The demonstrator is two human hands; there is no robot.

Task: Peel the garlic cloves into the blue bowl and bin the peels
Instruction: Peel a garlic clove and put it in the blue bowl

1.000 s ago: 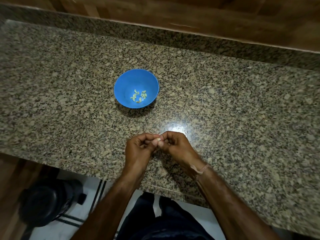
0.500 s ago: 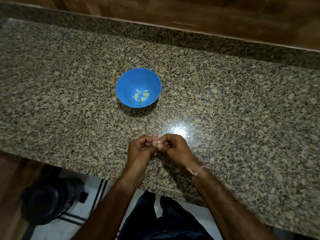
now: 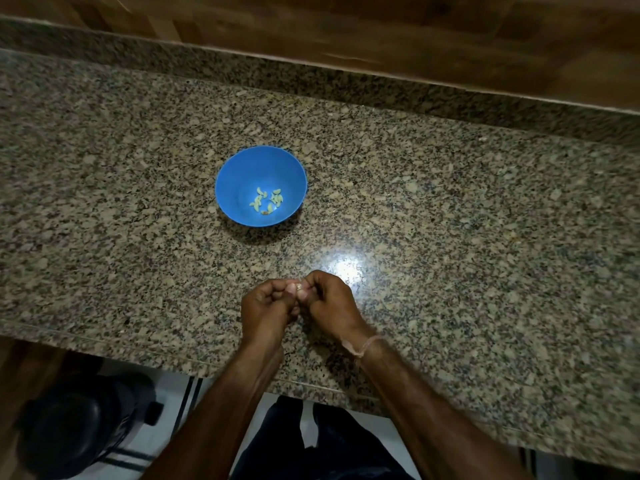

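Observation:
A blue bowl [image 3: 235, 181] stands on the speckled granite counter [image 3: 450, 220], with several pale peeled garlic cloves [image 3: 266, 201] at its bottom. Nearer the counter's front edge, my left hand [image 3: 265, 311] and my right hand [image 3: 330, 304] are pressed together, fingertips meeting. Between them they pinch one small pale garlic clove [image 3: 298, 288], mostly hidden by the fingers. Both hands hover just above the counter, well apart from the bowl.
A dark round bin [image 3: 79, 427] stands on the floor at the lower left, below the counter's front edge. A wooden wall [image 3: 381, 32] runs behind the granite backsplash. A bright light reflection lies on the counter just right of my hands.
My hands have stayed together on the clove, the fingers shifting slightly around it. The view has drifted a little; the bowl is unmoved.

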